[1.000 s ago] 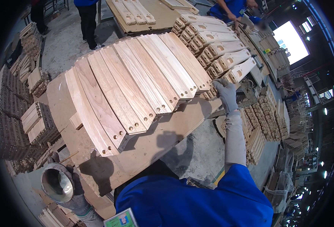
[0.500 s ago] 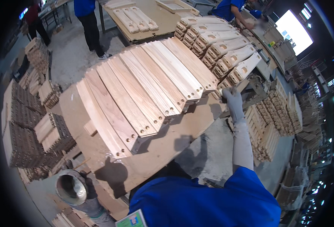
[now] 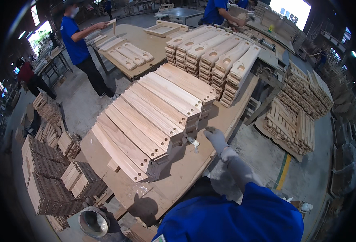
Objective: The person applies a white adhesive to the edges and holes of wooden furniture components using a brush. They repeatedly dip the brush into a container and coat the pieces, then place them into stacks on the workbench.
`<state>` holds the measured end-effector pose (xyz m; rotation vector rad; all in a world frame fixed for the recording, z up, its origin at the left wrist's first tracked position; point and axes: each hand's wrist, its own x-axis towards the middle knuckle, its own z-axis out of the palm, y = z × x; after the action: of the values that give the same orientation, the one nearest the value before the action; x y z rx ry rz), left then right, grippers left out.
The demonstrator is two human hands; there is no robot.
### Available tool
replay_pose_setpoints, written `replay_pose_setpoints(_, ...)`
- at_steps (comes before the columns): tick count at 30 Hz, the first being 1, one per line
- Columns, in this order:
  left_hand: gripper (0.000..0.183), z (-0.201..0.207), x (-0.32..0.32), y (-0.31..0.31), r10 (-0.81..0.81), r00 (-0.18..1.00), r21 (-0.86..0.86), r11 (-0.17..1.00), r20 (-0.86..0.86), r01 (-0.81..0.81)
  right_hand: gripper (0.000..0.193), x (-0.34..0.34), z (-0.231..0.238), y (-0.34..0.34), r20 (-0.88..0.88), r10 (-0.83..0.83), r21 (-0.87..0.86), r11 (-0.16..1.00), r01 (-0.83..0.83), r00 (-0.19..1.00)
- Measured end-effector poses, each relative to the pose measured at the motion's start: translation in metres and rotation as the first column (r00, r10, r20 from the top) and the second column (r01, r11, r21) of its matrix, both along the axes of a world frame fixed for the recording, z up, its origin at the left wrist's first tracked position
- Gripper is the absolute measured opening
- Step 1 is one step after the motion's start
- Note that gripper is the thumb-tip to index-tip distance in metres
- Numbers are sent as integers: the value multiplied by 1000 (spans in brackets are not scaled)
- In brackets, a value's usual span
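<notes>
Your right hand point(image 3: 215, 138) is in a pale grey glove, and your sleeve point(image 3: 234, 218) is bright blue. The flat boards point(image 3: 153, 115) beside it are light tan wood with faint pinkish streaks and small dark holes near the ends. The tabletop point(image 3: 186, 169) under them is a darker brown, kind of cardboard-coloured. The curved pieces point(image 3: 214, 56) stacked further back are paler, almost cream. There's a yellow stripe point(image 3: 283, 171) on the grey floor, and the person point(image 3: 75, 38) across from you wears blue over black trousers.
</notes>
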<state>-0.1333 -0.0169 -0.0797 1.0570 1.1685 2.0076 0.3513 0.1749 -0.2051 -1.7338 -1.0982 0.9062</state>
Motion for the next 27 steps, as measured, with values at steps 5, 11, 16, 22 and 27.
replay_pose_setpoints(5, 55, -2, 7, -13, -53, 974, 85, 996, 219, 35, 41, 8, 50, 13, -161, -200, 164, 960, 226, 967)
replay_pose_setpoints(11, 59, 43, 85, 5, 157, 987, 51, 987, -32, -155, 57, 39, 86, 33, -330, -76, 478, 846, 236, 941)
replay_pose_setpoints(16, 55, 53, 102, 4, -22, 983, 83, 997, 181, 7, 57, 55, 93, 46, 332, -169, 289, 955, 71, 928)
replay_pose_setpoints(22, 51, 60, 147, 11, 253, 941, 33, 967, -225, -253, 39, 58, 97, 63, 475, -120, 384, 919, -83, 872)
replay_pose_setpoints(27, 48, 70, 163, 5, 126, 961, 35, 990, 246, -138, 34, 48, 110, 84, 632, -59, 318, 929, -189, 773)
